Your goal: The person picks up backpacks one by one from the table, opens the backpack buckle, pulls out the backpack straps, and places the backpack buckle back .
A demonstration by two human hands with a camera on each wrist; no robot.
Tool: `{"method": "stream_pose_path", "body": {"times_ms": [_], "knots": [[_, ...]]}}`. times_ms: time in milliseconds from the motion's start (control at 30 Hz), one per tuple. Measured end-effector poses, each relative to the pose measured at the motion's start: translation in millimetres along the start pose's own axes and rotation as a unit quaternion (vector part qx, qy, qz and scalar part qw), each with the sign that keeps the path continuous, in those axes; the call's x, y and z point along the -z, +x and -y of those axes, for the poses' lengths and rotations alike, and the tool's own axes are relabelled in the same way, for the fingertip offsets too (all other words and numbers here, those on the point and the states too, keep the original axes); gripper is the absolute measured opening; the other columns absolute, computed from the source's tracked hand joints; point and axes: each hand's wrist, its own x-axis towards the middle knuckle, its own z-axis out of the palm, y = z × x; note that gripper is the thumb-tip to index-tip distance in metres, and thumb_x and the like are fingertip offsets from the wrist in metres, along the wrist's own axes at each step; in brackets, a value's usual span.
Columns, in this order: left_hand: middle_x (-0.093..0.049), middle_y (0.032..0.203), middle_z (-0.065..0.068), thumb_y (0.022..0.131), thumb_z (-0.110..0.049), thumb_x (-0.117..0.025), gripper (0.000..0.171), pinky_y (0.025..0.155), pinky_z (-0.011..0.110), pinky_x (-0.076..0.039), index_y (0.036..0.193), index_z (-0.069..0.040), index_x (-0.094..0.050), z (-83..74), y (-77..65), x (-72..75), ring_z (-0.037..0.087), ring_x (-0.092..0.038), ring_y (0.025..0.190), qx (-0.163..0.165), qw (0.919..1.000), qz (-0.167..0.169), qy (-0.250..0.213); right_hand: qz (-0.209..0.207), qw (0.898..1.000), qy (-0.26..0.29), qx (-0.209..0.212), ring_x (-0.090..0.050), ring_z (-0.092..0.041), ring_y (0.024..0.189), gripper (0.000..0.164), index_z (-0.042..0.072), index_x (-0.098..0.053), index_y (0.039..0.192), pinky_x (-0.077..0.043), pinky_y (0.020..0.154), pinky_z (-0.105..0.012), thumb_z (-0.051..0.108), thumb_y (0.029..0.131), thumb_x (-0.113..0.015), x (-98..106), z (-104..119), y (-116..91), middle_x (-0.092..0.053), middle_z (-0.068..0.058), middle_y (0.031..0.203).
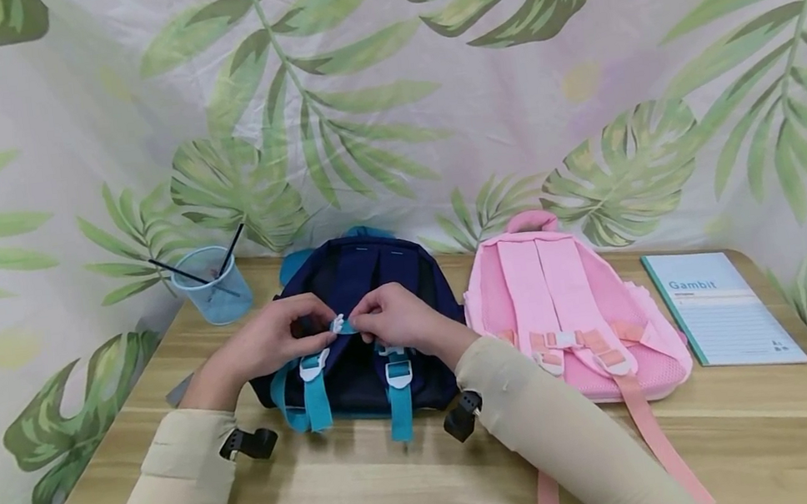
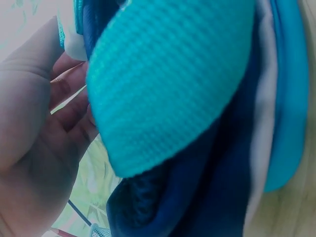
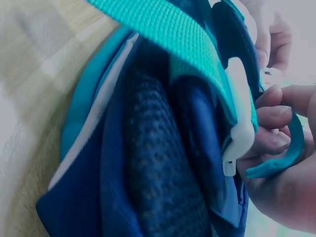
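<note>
A navy backpack [image 1: 346, 276] with teal straps lies on the table, its shoulder straps facing up. Over its middle, my left hand [image 1: 283, 331] pinches a small white buckle [image 1: 338, 324]. Thumb and fingertips of my right hand [image 1: 402, 316] pinch the short teal strap [image 1: 348, 327] right beside that buckle. In the right wrist view, the loose end of a teal strap [image 3: 276, 165] curls across the right palm. Two white strap adjusters [image 1: 314, 365] sit below the hands, with teal webbing hanging from them. Fingers hide part of the buckle, so whether it is fastened is unclear.
A pink backpack [image 1: 545, 268] lies close on the right, its loose straps [image 1: 661, 439] trailing toward the front. Farther right is a notebook [image 1: 731, 308]. A blue mesh cup [image 1: 215, 288] holding dark sticks stands at the back left. Leaf-print fabric [image 1: 372, 121] hangs behind the table.
</note>
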Motion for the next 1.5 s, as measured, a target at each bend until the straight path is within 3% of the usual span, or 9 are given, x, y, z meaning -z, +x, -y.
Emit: {"method": "stream_pose_path", "body": {"times_ms": [367,600,833,1000,1133,1500], "knots": [[-0.073,0.105,-0.004,0.099,-0.013,-0.08,0.015,0.079,0.032,-0.058,0.112,-0.019,-0.076,2.3,-0.3,-4.7,0.008,-0.064,0.088,-0.003,0.9999,0.002,-0.014,0.021,0.999,0.015,-0.022,-0.04,-0.011,0.048,0.02,-0.002,-0.074,0.107,-0.037,0.05,-0.023,0.01,0.112,-0.058,-5,4,1,-0.058,-0.003,0.074],[-0.074,0.107,-0.006,0.099,-0.013,-0.079,0.017,0.08,0.032,-0.057,0.115,-0.018,-0.077,2.5,0.6,-3.9,0.008,-0.064,0.09,-0.013,0.9999,0.003,-0.009,0.014,1.0,0.0,-0.022,-0.043,-0.012,0.049,0.018,0.001,-0.074,0.108,-0.04,0.051,-0.024,0.012,0.111,-0.06,-5,6,0,-0.06,-0.003,0.074],[-0.075,0.106,-0.006,0.1,-0.014,-0.079,0.016,0.08,0.031,-0.056,0.116,-0.019,-0.078,0.7,-3.6,-1.8,0.006,-0.062,0.091,-0.002,0.9999,0.007,-0.014,-0.011,0.994,-0.106,0.003,-0.059,-0.012,0.068,0.019,0.005,-0.077,0.111,-0.049,0.064,-0.023,0.022,0.106,-0.069,1,5,-7,-0.069,-0.002,0.081],[-0.074,0.106,-0.005,0.1,-0.014,-0.078,0.016,0.078,0.029,-0.055,0.116,-0.018,-0.078,-0.1,-4.5,-1.3,0.008,-0.062,0.09,0.003,0.9998,0.007,-0.02,-0.029,0.988,-0.151,0.01,-0.058,-0.012,0.07,0.023,0.006,-0.081,0.103,-0.046,0.065,-0.023,0.027,0.105,-0.071,3,3,-9,-0.066,0.002,0.079],[-0.073,0.107,-0.004,0.1,-0.014,-0.079,0.016,0.077,0.029,-0.056,0.116,-0.019,-0.077,-0.3,-3.0,-2.4,0.008,-0.063,0.09,0.007,0.9997,0.008,-0.023,-0.038,0.991,-0.13,0.011,-0.056,-0.012,0.068,0.022,0.007,-0.081,0.098,-0.044,0.062,-0.023,0.025,0.104,-0.073,2,1,-9,-0.066,0.002,0.078],[-0.072,0.105,-0.002,0.1,-0.012,-0.079,0.015,0.078,0.029,-0.056,0.114,-0.018,-0.076,1.4,0.0,-3.1,0.011,-0.063,0.087,0.017,0.9993,0.004,-0.034,-0.056,0.998,-0.036,-0.009,-0.058,-0.016,0.086,0.018,0.004,-0.082,0.101,-0.048,0.074,-0.025,0.019,0.104,-0.072,-1,1,-7,-0.071,-0.002,0.1]]}}
